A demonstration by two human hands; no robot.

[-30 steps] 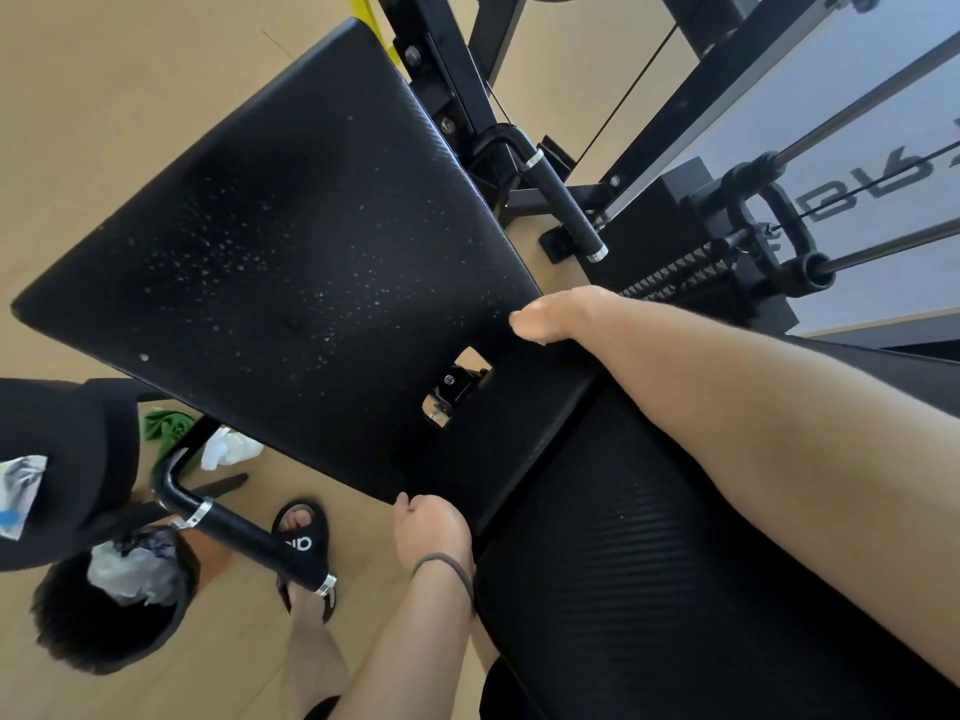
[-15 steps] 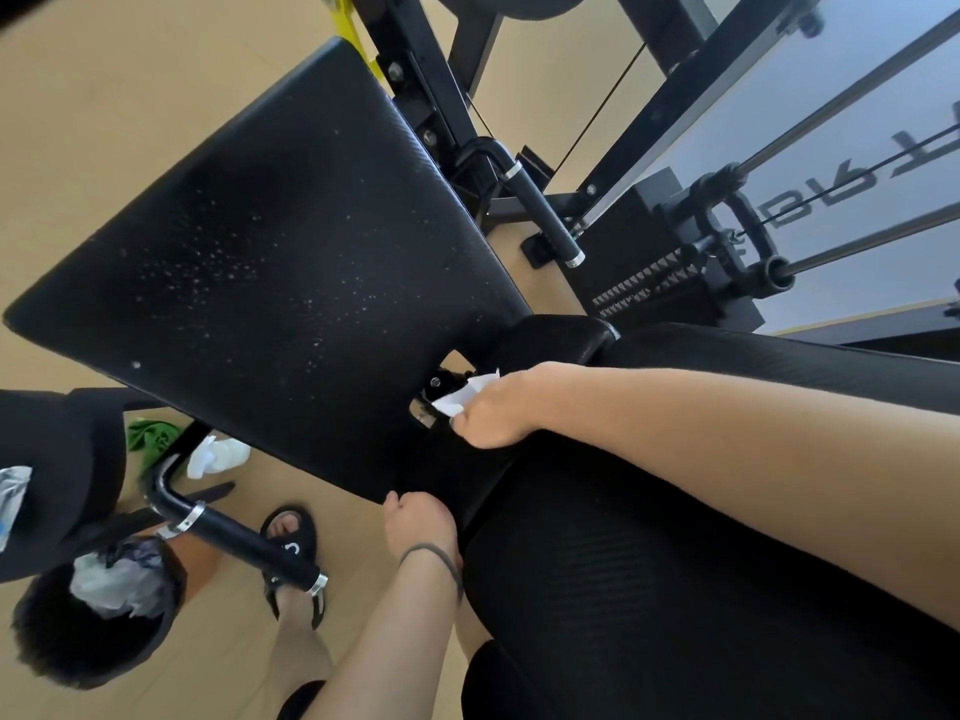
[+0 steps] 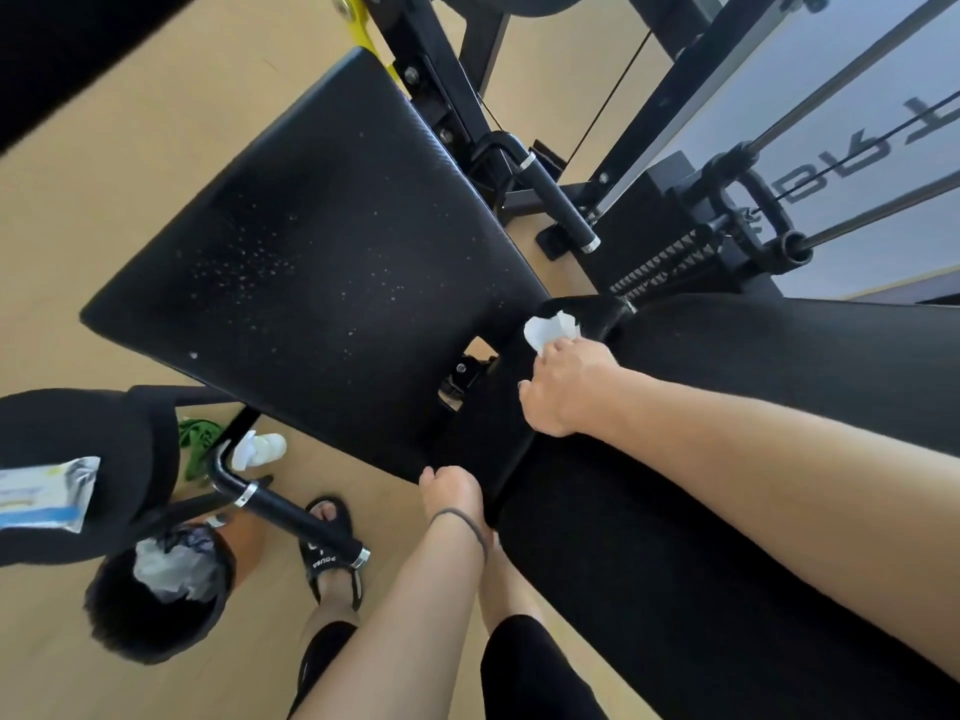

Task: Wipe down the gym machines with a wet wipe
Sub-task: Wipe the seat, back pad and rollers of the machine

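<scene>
A black gym machine fills the view, with a wide seat pad (image 3: 322, 241) speckled with white droplets and a long ribbed back pad (image 3: 727, 511) at the right. My right hand (image 3: 566, 387) pinches a crumpled white wet wipe (image 3: 550, 330) and presses it on the black strip where the two pads meet, near its far end. My left hand (image 3: 452, 491) curls round the near edge of the seat pad beside that junction. A dark band sits on the left wrist.
A black bin (image 3: 156, 600) with crumpled waste stands on the floor at lower left. A wipe packet (image 3: 41, 496) lies on a black pad (image 3: 104, 433). A side handle (image 3: 291, 517) juts out near my sandalled feet. Weight stack rods and cables (image 3: 779, 220) rise at right.
My right hand slid along the junction from the far edge toward me, then back outward. The white wipe now shows beyond its fingers. My left hand stayed on the seat edge.
</scene>
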